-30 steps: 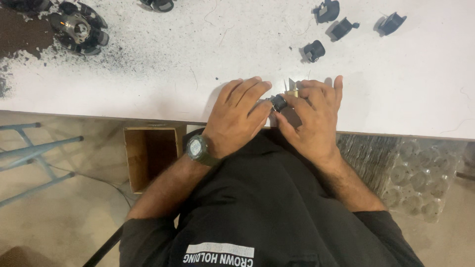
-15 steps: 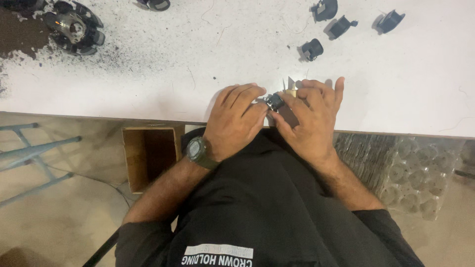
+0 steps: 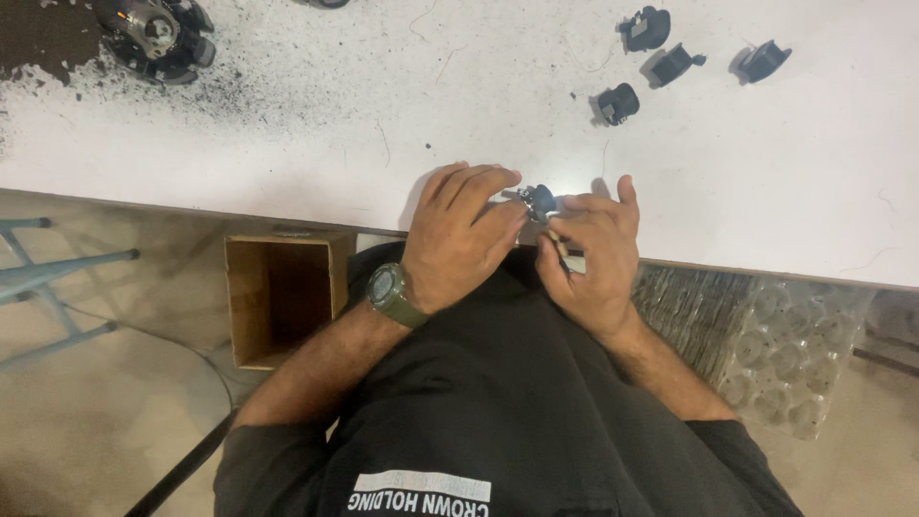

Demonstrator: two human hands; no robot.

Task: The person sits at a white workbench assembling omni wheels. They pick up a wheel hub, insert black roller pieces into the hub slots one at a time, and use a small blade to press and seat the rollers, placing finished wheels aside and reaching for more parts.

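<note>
White table (image 3: 287, 163), black grit at its far left | since a second ago our left hand (image 3: 464, 235) and right hand (image 3: 589, 258) drew slightly apart | both pinch a small black part (image 3: 539, 201) at the near edge | its axis: we cannot tell.

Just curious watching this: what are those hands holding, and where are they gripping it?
Both hands, left hand and right hand, pinch a small dark part between their fingertips at the table edge; the exact grip spot is hidden.

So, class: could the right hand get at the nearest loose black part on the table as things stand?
Probably yes. Bare white table lies between the right hand and that black part, but the hand is busy holding a small part with the left hand.
</note>
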